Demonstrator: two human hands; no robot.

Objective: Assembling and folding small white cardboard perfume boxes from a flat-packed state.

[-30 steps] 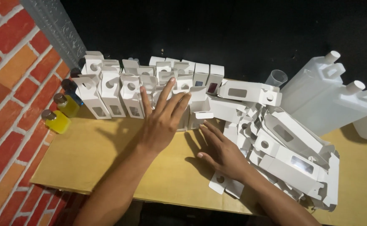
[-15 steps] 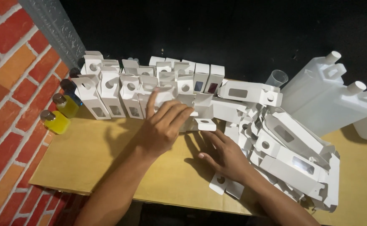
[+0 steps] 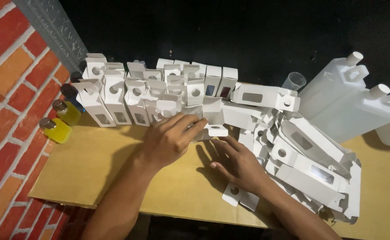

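My left hand point(image 3: 172, 138) is curled around a small white carton point(image 3: 213, 116) with a hang tab, just in front of a row of upright white cartons point(image 3: 137, 95). Flat on the tan tabletop point(image 3: 92, 173) lies my right hand point(image 3: 237, 163), fingers apart and holding nothing. Its far side touches a loose heap of flat and half-folded white cartons point(image 3: 310, 160) with small windows. One flat carton piece point(image 3: 239, 195) lies partly under my right wrist.
Two yellow bottles point(image 3: 56, 130) and a blue one point(image 3: 70, 94) stand at the left by the brick wall point(image 3: 3, 89). Two big white jugs point(image 3: 350, 100) and a clear cup point(image 3: 295, 81) sit at the back right against a black wall.
My left hand went from spread fingers reaching at the upright row to curled around a carton, pulled slightly back toward me. My right hand has barely moved.
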